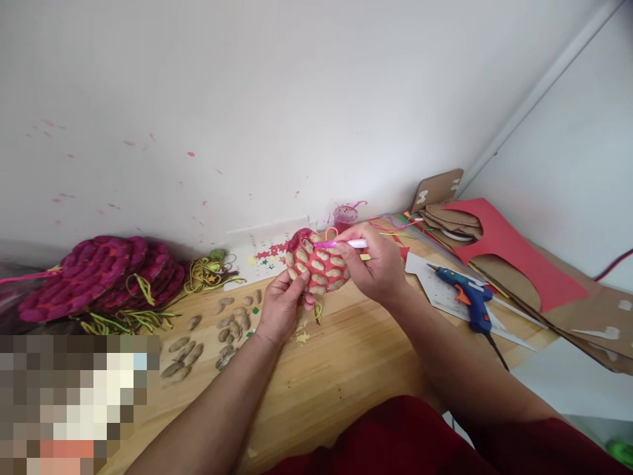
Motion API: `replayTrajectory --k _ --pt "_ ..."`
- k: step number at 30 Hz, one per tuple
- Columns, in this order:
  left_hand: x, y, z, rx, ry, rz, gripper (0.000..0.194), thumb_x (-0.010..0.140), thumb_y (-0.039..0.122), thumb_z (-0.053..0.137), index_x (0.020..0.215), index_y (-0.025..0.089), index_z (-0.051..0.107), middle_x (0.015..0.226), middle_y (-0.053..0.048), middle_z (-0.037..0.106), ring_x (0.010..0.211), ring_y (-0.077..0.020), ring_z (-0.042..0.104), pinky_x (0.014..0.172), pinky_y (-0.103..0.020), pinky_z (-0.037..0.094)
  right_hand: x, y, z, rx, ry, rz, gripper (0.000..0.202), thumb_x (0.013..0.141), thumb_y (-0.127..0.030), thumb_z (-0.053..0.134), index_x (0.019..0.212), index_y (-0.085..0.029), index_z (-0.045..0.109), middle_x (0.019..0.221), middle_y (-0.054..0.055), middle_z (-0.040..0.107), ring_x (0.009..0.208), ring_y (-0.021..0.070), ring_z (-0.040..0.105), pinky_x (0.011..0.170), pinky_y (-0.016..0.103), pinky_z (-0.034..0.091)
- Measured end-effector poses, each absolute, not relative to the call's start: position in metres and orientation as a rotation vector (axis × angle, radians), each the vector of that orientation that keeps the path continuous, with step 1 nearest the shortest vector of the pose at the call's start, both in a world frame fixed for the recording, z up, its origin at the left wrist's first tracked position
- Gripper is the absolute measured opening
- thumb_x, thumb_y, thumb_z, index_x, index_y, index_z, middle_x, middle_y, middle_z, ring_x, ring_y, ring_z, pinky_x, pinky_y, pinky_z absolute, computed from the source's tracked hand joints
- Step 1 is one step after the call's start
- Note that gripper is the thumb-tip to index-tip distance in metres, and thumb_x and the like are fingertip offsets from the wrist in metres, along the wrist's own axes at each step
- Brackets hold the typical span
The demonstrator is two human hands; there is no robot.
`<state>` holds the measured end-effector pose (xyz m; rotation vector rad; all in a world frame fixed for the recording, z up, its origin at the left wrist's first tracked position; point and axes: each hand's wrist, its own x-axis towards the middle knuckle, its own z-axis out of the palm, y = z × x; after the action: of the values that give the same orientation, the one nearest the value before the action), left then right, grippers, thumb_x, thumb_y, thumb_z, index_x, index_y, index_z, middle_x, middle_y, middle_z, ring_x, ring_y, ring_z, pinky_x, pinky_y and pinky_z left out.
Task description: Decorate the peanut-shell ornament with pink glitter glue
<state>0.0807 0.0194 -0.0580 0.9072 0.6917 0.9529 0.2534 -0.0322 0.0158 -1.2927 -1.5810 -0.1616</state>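
Note:
My left hand [283, 300] grips the lower left edge of a red disc [312, 265] covered with peanuts in their shells, thumb on the front. A few peanuts at its upper left are painted magenta; the others are plain tan. An orange loop sticks up from its top edge, and yellow-green strings hang below. In my right hand [378, 260] is a paintbrush [357, 243] with a white handle and a pink tip. That tip touches or nearly touches a peanut near the top of the disc. Behind it stands a clear cup [345, 214] of magenta paint.
Finished-looking magenta peanut discs [99, 277] are stacked at the left beside yellow-green strings [210, 274]. Loose peanuts [235, 326] lie on the wooden table [336, 369]. On the right are a blue glue gun [472, 300] with a cord, red sheet [524, 247] and cardboard pieces [438, 191].

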Motion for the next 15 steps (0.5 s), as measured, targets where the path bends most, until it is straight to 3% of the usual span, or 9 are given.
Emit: replayTrajectory --k 15 --pt "0.0818 0.0176 -0.0553 0.901 0.714 0.934 0.04 0.065 0.043 0.091 0.074 0.016 0.064 0.056 0.003 0.063 0.04 -0.0076 0.053 0.036 -0.017 0.041 0.2587 -0.0281 0.012 -1.299 -1.552 -0.079 0.008 0.096 -0.03 0.061 0.094 -0.023 0.065 0.087 0.002 0.075 0.076 0.0172 0.069 0.069 0.03 0.054"
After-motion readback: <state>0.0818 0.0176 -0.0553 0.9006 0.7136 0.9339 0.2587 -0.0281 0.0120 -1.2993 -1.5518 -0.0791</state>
